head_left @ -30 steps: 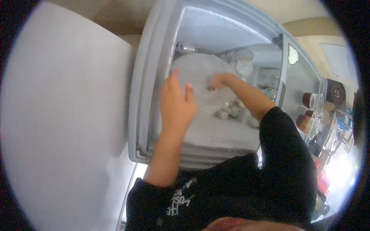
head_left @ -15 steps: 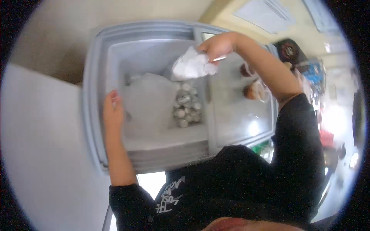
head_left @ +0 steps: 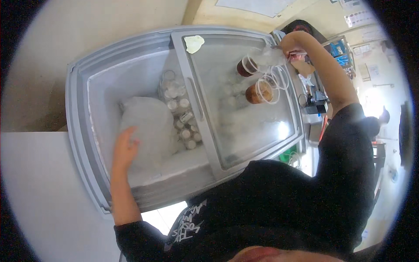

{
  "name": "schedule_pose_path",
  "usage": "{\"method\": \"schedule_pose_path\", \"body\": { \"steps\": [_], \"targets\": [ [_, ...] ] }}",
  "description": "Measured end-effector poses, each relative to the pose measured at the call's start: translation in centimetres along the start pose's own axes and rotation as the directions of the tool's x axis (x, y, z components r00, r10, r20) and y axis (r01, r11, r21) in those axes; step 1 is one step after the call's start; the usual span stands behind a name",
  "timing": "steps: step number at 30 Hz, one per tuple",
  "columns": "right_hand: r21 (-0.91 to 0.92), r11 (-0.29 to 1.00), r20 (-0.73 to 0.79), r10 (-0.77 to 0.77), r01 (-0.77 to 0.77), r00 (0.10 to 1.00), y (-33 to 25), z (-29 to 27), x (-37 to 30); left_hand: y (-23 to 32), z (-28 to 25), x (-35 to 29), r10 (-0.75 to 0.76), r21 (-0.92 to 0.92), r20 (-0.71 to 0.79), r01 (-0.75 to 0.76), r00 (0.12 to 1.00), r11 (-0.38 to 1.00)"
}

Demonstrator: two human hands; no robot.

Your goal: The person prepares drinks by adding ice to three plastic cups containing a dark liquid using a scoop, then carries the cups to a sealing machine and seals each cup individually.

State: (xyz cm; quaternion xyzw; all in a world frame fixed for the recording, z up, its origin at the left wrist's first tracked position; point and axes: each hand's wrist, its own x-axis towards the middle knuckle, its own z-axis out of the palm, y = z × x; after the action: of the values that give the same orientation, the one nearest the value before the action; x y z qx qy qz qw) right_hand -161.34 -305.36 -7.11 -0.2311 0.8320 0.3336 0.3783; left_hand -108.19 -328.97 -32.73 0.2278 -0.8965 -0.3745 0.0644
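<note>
My left hand (head_left: pixel 125 149) hovers over the open half of a chest freezer (head_left: pixel 72 105), its fingers apart and holding nothing. Below it lies a large whitish plastic bag (head_left: pixel 148 122), its contents unclear. Out past the freezer's right end, my right hand (head_left: pixel 291 43) is closed on a translucent whitish thing (head_left: pixel 271 56), too blurred to name. That thing is close above clear plastic cups on the glass lid (head_left: pixel 227 126). One cup holds a dark red-brown drink (head_left: pixel 245 69), another a lighter brown drink (head_left: pixel 254 93).
Several cans (head_left: pixel 187 131) stand inside the freezer beside the bag. A pale scrap (head_left: pixel 194 43) lies on the lid's far left corner. A white surface (head_left: pixel 39 183) adjoins the freezer on the left. Past its right end is a counter with a black device (head_left: pixel 315 105).
My right hand has swung right, from above the freezer's opening to the cups, with the whitish thing. The view has turned right. My left hand stays over the opening.
</note>
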Motion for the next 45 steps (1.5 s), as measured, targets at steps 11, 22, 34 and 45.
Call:
{"method": "schedule_pose_path", "body": {
  "steps": [11, 22, 34, 45],
  "targets": [
    [-0.517, 0.856, -0.426, -0.263, 0.006, 0.866, -28.0, -5.3, -11.3, 1.0, 2.4, -1.3, -0.38, 0.426, 0.316, 0.228, 0.869, 0.876],
    [-0.563, 0.418, -0.138, -0.898, 0.713, 0.417, -59.6, 25.9, 24.3, 2.2, -0.6, -0.6, -0.535, 0.391, 0.504, 0.373, 0.678, 0.841],
    [-0.005, 0.754, 0.248, -0.635, 0.657, 0.731, -49.2, 30.7, 23.8, 1.1, -2.6, -1.2, -0.453, 0.289, 0.233, 0.384, 0.861, 0.877],
    [0.181, 0.599, 0.256, -0.794, 0.78, 0.551, -52.0, 13.8, 8.9, -1.2, -5.6, -1.3, -0.388, -0.233, -0.616, 0.312, 0.686, 0.921]
  ]
}}
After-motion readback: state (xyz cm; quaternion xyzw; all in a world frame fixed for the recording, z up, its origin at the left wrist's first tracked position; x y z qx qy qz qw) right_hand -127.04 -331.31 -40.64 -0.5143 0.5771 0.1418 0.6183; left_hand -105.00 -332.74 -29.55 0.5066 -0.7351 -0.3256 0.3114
